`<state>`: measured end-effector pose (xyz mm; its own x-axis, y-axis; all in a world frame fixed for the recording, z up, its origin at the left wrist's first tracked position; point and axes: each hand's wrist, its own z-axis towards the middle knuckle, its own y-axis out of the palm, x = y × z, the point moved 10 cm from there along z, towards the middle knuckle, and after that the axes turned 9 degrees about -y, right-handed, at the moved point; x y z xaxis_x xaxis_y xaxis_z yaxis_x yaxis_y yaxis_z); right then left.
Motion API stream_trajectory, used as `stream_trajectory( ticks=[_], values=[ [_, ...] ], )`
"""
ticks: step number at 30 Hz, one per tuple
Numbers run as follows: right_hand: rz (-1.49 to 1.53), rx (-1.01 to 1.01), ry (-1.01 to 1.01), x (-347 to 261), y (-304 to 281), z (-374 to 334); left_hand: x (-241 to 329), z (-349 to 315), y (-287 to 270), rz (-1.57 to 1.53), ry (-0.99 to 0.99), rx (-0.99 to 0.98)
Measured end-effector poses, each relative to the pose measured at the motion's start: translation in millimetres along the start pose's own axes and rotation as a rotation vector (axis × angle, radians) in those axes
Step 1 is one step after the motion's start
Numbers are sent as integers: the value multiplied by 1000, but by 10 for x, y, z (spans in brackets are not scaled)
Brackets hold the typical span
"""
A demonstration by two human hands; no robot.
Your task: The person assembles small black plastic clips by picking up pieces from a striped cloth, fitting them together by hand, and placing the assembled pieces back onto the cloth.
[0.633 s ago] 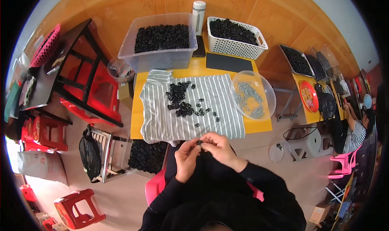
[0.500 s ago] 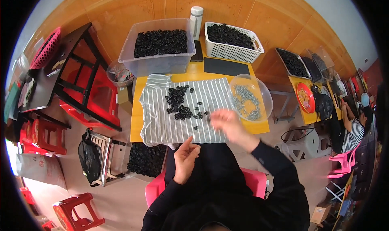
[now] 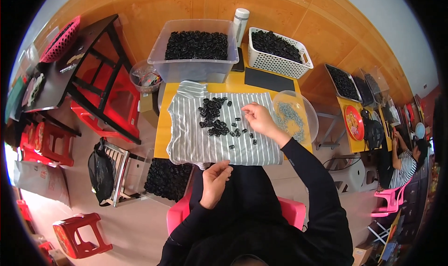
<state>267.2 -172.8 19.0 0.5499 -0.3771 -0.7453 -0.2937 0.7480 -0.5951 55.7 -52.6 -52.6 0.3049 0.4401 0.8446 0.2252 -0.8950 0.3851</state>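
Observation:
A grey-and-white striped cloth covers the front of the yellow table, with a pile of small black oval plastic pieces on it and several strays to the right. My right hand hovers over the cloth's right part, fingertips pinched together; whatever they hold is too small to make out. Down at the cloth's near edge is my left hand, thumb and fingers closed, their contents hidden. Beside my right hand, a round clear tray holds many small silvery metal parts.
At the table's back stand a clear bin and a white basket, both full of black pieces, with a white bottle between them. A dark flat sheet lies before the basket. Another person sits far right.
My right hand has moved away from me, farther over the cloth. Black pieces now show near its former place. My left hand stays by the near edge. The whole view has shifted slightly.

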Motion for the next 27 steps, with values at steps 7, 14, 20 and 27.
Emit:
stream_trajectory(
  ticks=[7,14,20,27],
  values=[
    [-418,10,-357,-244,321,401,-9,-20,5,1,-11,9],
    [-240,-167,-425,-501,466,151,4,-12,-19,-14,-27,31],
    [-228,-19,-164,-112,110,-56,2,-19,15,-2,-31,9],
    [-510,-7,-234,-307,292,-101,-3,-43,2,36,-24,19]
  ],
)
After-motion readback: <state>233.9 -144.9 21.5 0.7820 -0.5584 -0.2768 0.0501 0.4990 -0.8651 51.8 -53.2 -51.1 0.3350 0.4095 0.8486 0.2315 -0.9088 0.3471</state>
